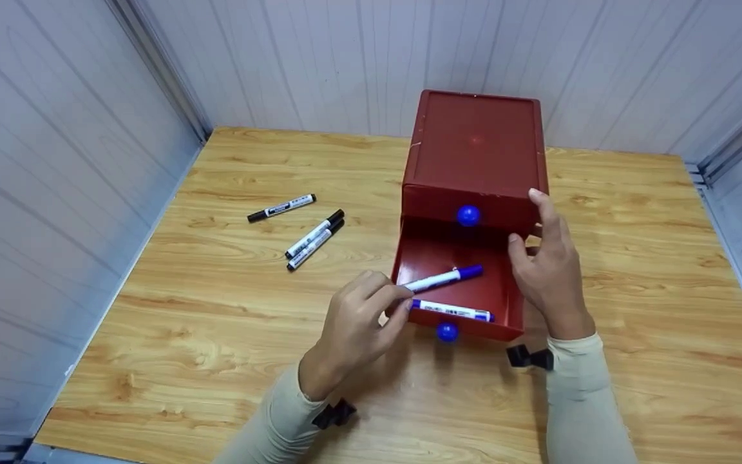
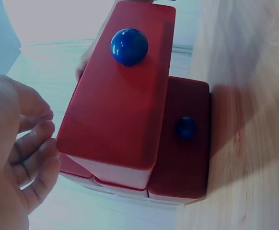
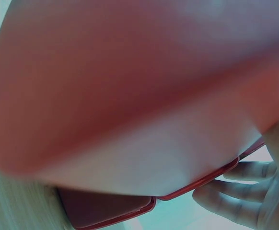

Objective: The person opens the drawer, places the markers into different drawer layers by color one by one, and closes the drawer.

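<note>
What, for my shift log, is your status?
Left hand at two blue-and-white markers, grip unclear. Right hand beside red cabinet. Drawer open, nothing visibly blocking it.

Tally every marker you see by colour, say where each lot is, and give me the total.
Blue markers: 2, in or just over the open drawer
Black markers: 3, on the table
Total: 5
</note>
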A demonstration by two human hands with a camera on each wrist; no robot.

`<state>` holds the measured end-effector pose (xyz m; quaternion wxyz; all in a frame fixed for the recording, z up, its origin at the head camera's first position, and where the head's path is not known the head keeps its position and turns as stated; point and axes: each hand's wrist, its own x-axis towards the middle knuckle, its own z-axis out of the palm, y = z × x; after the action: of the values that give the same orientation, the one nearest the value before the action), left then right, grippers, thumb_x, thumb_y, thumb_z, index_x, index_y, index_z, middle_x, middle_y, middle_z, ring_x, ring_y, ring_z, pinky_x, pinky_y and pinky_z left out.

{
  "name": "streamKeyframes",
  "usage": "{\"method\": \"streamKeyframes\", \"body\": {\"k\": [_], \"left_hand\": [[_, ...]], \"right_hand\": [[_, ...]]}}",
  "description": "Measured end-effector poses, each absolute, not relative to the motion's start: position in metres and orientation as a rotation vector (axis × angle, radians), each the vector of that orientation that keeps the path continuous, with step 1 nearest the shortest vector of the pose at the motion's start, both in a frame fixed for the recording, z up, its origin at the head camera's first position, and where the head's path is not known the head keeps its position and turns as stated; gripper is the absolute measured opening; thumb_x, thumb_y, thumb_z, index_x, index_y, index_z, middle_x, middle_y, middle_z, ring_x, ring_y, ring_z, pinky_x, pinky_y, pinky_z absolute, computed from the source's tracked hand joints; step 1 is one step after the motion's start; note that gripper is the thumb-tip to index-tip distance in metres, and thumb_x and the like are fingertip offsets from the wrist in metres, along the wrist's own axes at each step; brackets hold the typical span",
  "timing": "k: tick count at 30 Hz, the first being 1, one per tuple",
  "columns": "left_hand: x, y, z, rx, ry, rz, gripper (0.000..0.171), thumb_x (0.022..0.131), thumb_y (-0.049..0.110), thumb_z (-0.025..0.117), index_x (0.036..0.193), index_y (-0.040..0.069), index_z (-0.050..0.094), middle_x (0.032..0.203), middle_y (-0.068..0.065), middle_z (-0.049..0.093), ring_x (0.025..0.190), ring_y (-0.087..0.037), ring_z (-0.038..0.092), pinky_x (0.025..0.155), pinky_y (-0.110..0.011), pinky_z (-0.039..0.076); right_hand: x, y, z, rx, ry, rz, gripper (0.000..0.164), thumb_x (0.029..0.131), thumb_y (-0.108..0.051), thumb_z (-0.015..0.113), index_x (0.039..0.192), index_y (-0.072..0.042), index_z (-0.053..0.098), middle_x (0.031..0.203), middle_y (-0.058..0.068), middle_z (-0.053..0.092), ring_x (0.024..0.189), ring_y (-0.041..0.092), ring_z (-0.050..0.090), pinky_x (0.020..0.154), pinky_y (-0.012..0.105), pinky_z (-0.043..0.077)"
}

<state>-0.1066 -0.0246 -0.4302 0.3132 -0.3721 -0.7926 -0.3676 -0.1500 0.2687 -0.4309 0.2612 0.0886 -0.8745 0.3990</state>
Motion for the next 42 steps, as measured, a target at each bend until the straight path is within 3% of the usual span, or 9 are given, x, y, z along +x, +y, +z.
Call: {"method": "streamKeyframes", "body": {"k": [8, 14, 20, 31, 42], "left_hand": [[-0.104, -0.018, -0.432, -1.064, -2.013, -0.904, 0.005, 0.083, 0.016, 0.074, 0.085, 0.012, 0.073, 0.078, 0.003, 0.058, 0.068, -0.014, 0.051, 0.056, -0.027, 0.041], [-0.099, -0.015, -0.436, -1.178, -2.049, -0.799, 0.008, 0.087, 0.022, 0.072, 0.087, 0.014, 0.074, 0.078, 0.006, 0.066, 0.066, -0.009, 0.061, 0.056, -0.023, 0.049], [-0.095, -0.011, -0.436, -1.252, -2.137, -0.737, 0.012, 0.092, 0.024, 0.067, 0.092, 0.015, 0.076, 0.079, 0.006, 0.07, 0.064, -0.006, 0.065, 0.054, -0.021, 0.05], [-0.091, -0.005, -0.435, -1.302, -2.305, -0.695, 0.019, 0.098, 0.025, 0.061, 0.107, 0.014, 0.075, 0.092, 0.004, 0.073, 0.081, -0.01, 0.071, 0.067, -0.029, 0.056], [-0.087, -0.003, -0.445, -1.328, -2.397, -0.618, 0.024, 0.097, 0.028, 0.064, 0.119, 0.021, 0.068, 0.086, 0.009, 0.069, 0.068, -0.004, 0.063, 0.052, -0.023, 0.046]], "right_hand": [[-0.15, 0.269, -0.432, 0.225, -2.382, 1.076, 0.067, 0.096, -0.009, 0.059, 0.153, -0.03, 0.03, 0.135, 0.022, 0.049, 0.107, 0.041, 0.062, 0.077, 0.057, 0.056], [-0.15, 0.268, -0.432, 0.228, -2.378, 1.068, 0.066, 0.097, -0.008, 0.058, 0.153, -0.029, 0.031, 0.136, 0.022, 0.049, 0.107, 0.04, 0.062, 0.077, 0.057, 0.056], [-0.15, 0.268, -0.43, 0.23, -2.373, 1.072, 0.066, 0.097, -0.008, 0.058, 0.154, -0.029, 0.031, 0.136, 0.022, 0.049, 0.108, 0.04, 0.061, 0.078, 0.057, 0.056], [-0.15, 0.27, -0.431, 0.236, -2.359, 1.088, 0.065, 0.096, -0.01, 0.059, 0.153, -0.028, 0.032, 0.134, 0.023, 0.05, 0.106, 0.039, 0.062, 0.075, 0.056, 0.057], [-0.15, 0.27, -0.429, 0.228, -2.383, 1.114, 0.065, 0.097, -0.012, 0.059, 0.154, -0.03, 0.032, 0.136, 0.021, 0.049, 0.107, 0.039, 0.061, 0.077, 0.055, 0.057]]}}
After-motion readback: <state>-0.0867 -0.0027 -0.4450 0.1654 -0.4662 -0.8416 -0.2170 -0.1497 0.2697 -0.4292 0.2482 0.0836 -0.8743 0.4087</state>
